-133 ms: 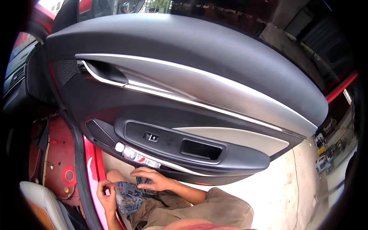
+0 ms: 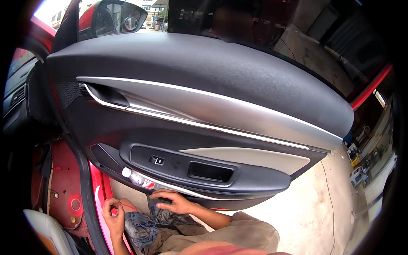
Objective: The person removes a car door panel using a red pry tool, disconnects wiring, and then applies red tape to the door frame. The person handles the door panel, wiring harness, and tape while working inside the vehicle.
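My left hand (image 2: pixel 113 216) is raised beside the red door sill, its thumb and forefinger pinched together. From those fingertips a thin red strip (image 2: pixel 128 207) sticks out to the right; its exact kind is too small to make out. My right hand (image 2: pixel 174 202) hovers over my lap with fingers stretched and slightly bent, nothing visible in it. Just beyond it, a clear plastic bottle (image 2: pixel 138 178) with a white cap lies in the lower pocket of the car door panel (image 2: pixel 199 136). The panel is black with silver trim and a window switch (image 2: pixel 157 160).
The open door spans the view ahead, with a side mirror (image 2: pixel 123 19) at its far left. A bare red car floor (image 2: pixel 63 178) and the edge of a seat (image 2: pixel 46 227) are on my left. Pale concrete floor (image 2: pixel 310 199) with a dark cable lies to the right.
The view has tilted up, so the door panel sits lower and more of the mirror shows. Both hands keep nearly the same pose near my lap.
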`<state>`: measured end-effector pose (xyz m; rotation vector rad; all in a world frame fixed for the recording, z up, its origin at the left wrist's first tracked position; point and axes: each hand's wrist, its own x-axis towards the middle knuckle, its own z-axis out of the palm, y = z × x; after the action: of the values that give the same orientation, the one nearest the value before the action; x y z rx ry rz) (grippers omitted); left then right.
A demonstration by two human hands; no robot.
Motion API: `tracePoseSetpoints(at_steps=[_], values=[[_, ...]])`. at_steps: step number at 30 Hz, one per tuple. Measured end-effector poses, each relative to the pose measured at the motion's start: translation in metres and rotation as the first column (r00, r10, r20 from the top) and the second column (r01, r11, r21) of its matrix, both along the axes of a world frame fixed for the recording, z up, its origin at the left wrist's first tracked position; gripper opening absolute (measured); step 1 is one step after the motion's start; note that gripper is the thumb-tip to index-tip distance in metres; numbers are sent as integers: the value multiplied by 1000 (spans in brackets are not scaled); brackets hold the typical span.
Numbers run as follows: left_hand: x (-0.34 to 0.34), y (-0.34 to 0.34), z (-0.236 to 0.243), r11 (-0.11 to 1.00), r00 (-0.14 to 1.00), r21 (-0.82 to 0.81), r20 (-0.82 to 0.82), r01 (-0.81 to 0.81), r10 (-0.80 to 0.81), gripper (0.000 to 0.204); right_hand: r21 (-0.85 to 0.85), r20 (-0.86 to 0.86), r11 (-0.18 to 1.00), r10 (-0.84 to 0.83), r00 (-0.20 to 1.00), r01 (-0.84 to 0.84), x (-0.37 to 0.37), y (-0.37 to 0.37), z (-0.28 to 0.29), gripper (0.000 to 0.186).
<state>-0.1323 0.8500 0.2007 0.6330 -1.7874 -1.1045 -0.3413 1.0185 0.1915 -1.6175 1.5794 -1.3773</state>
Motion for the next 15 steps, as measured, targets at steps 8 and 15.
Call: tracePoseSetpoints(at_steps=[8, 15], values=[[-10, -16, 145, 969, 994, -223, 32, 109, -104, 16, 421, 45, 861, 293, 955, -284, 14, 32, 47, 35], [-14, 59, 321, 943, 955, -157, 103, 292, -278, 16, 769, 55, 573, 381, 923, -283, 23, 145, 166, 35]])
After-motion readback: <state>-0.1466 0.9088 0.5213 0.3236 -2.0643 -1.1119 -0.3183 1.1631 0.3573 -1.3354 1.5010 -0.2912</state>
